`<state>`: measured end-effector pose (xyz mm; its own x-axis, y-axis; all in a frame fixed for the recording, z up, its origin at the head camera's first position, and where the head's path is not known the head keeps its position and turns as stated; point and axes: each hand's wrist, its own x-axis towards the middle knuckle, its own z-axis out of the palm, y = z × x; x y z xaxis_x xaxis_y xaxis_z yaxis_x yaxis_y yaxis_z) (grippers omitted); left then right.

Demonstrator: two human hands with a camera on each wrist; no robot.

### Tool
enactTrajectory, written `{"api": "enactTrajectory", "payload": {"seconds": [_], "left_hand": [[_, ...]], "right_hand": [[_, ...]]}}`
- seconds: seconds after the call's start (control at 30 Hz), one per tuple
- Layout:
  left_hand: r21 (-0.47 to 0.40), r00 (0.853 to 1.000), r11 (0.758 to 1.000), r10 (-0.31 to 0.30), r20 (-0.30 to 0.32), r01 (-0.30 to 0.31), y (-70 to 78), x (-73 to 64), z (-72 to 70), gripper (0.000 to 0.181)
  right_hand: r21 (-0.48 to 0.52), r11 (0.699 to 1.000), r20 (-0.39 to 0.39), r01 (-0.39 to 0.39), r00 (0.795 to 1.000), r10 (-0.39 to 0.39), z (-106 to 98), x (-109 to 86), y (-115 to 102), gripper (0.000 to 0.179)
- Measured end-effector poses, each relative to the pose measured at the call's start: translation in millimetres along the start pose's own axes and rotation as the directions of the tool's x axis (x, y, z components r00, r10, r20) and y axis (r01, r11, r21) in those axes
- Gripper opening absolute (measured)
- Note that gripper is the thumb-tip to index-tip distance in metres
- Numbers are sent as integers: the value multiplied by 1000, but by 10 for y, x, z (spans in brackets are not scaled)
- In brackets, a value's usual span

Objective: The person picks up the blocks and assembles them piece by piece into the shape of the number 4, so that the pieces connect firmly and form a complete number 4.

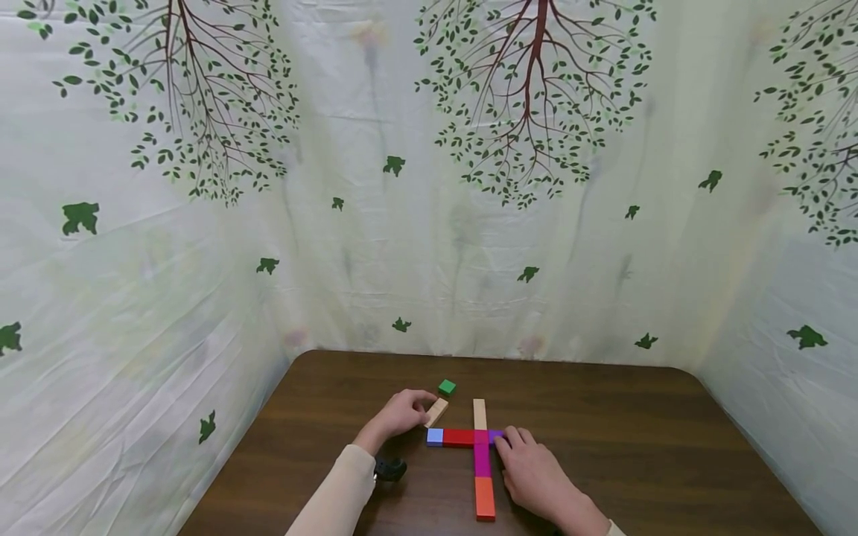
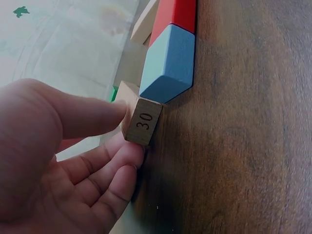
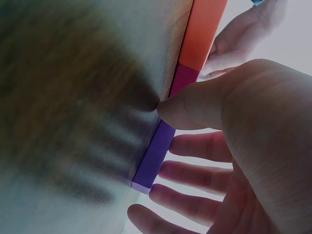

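My left hand (image 1: 402,413) pinches a plain wooden block (image 1: 438,411) between thumb and fingers. The number 30 shows on that block's end in the left wrist view, right beside the corner of a light blue block (image 2: 168,63). My right hand (image 1: 538,470) holds a purple block (image 3: 154,153), thumb on one long side and fingers along the other. Colored blocks lie in a cross: light blue and red (image 1: 459,438) to the left, purple to the right, magenta (image 1: 482,461) and orange (image 1: 485,499) toward me, and another plain wooden block (image 1: 479,414) at the far end.
A small green block (image 1: 447,387) lies by itself beyond my left hand. The dark brown wooden table (image 1: 603,417) has rounded far corners. Pale cloth (image 1: 456,283) printed with trees and leaves hangs around it. A black watch (image 1: 390,469) is on my left wrist.
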<state>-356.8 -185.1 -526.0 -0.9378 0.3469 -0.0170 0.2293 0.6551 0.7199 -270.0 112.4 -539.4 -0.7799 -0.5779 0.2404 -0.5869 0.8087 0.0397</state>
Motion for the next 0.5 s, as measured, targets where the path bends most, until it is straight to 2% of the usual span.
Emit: {"api": "enactTrajectory", "payload": {"seconds": [0.5], "left_hand": [[-17, 1000, 1000, 9, -6, -9, -38, -18, 20, 37]], "right_hand": [[-11, 1000, -4, 3, 1000, -4, -6, -10, 0, 43]]}}
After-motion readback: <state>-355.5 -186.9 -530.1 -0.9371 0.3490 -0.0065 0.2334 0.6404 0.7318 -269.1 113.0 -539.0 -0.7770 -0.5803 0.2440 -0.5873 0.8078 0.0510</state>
